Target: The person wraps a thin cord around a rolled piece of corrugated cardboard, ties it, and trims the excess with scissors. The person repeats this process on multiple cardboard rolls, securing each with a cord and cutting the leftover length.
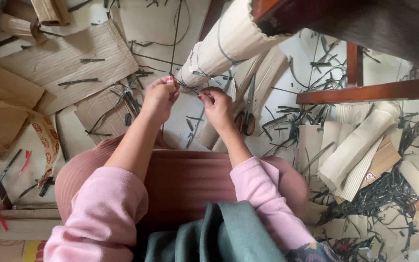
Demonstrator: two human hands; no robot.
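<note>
Seen from above, a person in pink sleeves sits with both hands raised over their lap, working a thin dark strap (pixel 188 86). That strap runs between the two hands, just in front of a rolled sheet of cardboard (pixel 229 46) that is bound with the same kind of strap and slants up to the right. Left hand (pixel 160 98) is closed, its fingertips pinching one end of the strap at the top of the hand. Right hand (pixel 217 107) is closed too, thumb and forefinger nipping the other end close to the roll's lower tip. Both hands are near each other, with only a short stretch of strap showing between them.

Just to the right of the right hand, a pair of scissors (pixel 247 112) with reddish handles lies on the floor, not touched by either hand. Flat pieces of corrugated cardboard (pixel 69 60) cover the floor to the left. On the right lies a heap of cut dark strap scraps (pixel 379 194) among more folded cardboard. A dark wooden chair frame (pixel 364 90) crosses the upper right corner.
</note>
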